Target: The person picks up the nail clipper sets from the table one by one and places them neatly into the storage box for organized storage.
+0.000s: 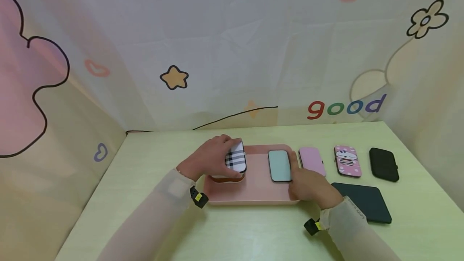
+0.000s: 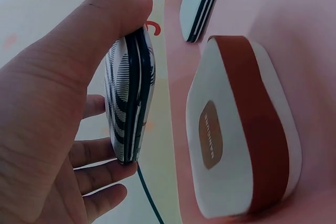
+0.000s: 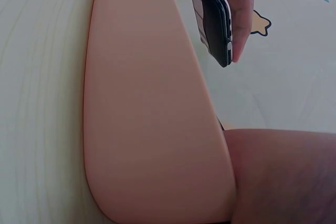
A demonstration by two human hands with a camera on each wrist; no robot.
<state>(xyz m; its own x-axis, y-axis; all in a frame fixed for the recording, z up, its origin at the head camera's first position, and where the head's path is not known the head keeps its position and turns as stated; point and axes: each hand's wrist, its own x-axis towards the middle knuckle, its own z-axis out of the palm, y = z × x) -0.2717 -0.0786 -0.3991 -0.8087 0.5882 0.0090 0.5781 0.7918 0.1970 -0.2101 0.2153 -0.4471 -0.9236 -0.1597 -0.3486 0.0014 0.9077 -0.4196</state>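
Plainly in left hand (image 1: 212, 158): plaid case (image 1: 236, 158).

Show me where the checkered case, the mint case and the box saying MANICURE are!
Checkered case (image 1: 236, 158): head view, middle of its patterned face.
Mint case (image 1: 279, 166): head view, middle of its upper face.
MANICURE box (image 2: 262, 127): left wrist view, its brown band.

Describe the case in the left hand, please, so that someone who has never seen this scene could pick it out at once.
Find the pink tray on the pale table. Over its left end, in the head view, the left hand holds a flat, rounded case. Its black-and-white checks set it apart from the plain pale-blue case in the tray.
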